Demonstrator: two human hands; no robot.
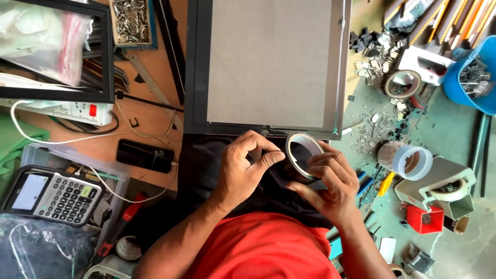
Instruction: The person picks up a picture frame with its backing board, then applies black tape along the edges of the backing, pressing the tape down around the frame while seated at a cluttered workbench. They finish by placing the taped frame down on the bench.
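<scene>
My right hand (328, 183) holds a roll of clear tape (304, 154) just below the near edge of a black picture frame (195, 67) with a grey backing board (268, 62). My left hand (245, 165) is beside it, thumb and forefinger pinching at the edge of the roll. Both hands hover over my lap, in front of a red shirt.
A tape dispenser (444, 188), another tape roll (408, 160), a red box (424, 219), scattered metal clips (377, 124) and a blue tub (473, 77) lie to the right. To the left are a calculator (51, 195), a black phone (144, 155), a power strip (77, 110) and another frame (106, 57).
</scene>
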